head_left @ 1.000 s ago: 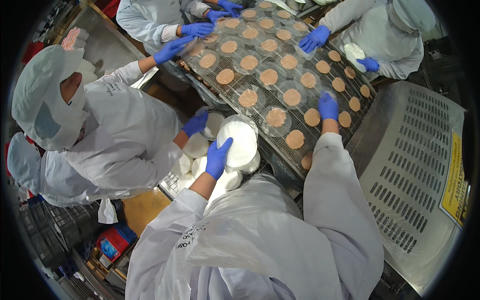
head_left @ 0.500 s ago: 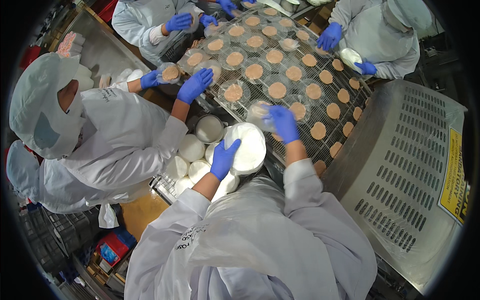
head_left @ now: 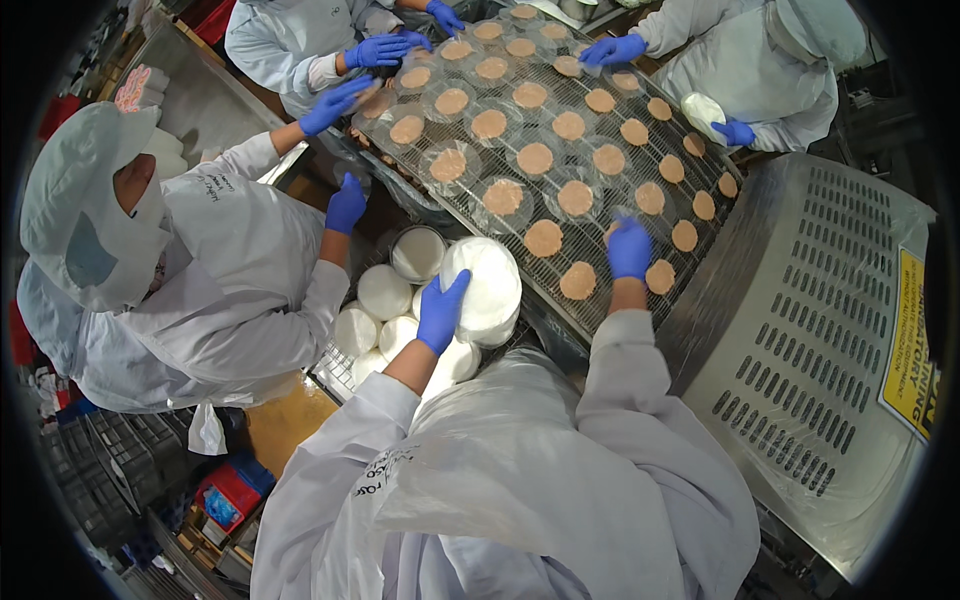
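My left hand (head_left: 442,312) grips a thick stack of round white sheets (head_left: 484,290), thumb on top, just in front of the wire conveyor belt (head_left: 520,268). My right hand (head_left: 628,250) reaches over the belt, palm down, at a flat round pinkish patty (head_left: 609,233) that it partly covers. Motion smears its fingertips, and I cannot tell whether they hold a sheet. Rows of patties lie on the belt. Several have a clear round sheet on them, such as the patty (head_left: 502,197) left of my right hand; the nearest patty (head_left: 577,281) looks bare.
White round stacks (head_left: 384,293) fill a wire rack left of my left hand. A slotted metal housing (head_left: 800,330) borders the belt at right. One co-worker (head_left: 230,250) stands close at left, another (head_left: 300,50) far left, a third (head_left: 750,70) far right; their gloved hands reach about the belt.
My right hand, which held a clear sheet over the belt, has moved right. Patties have shifted along the belt. The near-left co-worker's hands have moved away from the patties they handled.
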`<state>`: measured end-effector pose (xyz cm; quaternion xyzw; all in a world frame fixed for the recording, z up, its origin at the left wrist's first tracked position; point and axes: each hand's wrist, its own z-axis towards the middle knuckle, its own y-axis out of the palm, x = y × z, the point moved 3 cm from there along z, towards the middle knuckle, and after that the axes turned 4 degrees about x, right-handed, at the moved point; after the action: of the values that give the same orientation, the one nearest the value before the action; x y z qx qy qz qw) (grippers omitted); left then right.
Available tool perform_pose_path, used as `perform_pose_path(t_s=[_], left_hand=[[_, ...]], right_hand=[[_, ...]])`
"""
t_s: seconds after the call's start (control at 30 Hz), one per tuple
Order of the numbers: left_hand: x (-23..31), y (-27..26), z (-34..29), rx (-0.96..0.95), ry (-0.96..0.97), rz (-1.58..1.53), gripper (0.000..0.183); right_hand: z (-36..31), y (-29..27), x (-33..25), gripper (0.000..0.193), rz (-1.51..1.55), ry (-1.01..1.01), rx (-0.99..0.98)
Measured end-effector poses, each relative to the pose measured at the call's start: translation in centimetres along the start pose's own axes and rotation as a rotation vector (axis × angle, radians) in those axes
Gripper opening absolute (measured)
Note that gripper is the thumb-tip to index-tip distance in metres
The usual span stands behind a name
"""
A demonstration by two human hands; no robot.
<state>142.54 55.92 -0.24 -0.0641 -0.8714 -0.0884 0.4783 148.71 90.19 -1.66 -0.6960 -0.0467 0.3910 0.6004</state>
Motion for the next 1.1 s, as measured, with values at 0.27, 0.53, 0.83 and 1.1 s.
perform_pose_path(t_s=[0.27, 0.53, 0.83, 1.1], left_hand=[[-0.5, 2.6, -1.1, -0.009, 0.041, -0.049, 0.041], [-2.2, 3.1, -3.9, 0.034, 0.023, 0.032, 0.042], [-2.6, 0.6, 7.0, 0.115, 0.347, 0.267, 0.032], [0.3, -0.4, 0.9, 0.092, 0.237, 0.204, 0.034]], right_hand=[[-9.9, 2.7, -11.1, 0.029, 0.222, -0.282, -0.427], [-5.3, -0.1, -4.0, 0.030, 0.907, 0.125, -0.869], [-8.1, 2.8, -13.9, 0.065, 0.513, -0.732, -0.417], [-9.0, 5.4, -9.8, 0.038, 0.989, -0.611, -0.788]])
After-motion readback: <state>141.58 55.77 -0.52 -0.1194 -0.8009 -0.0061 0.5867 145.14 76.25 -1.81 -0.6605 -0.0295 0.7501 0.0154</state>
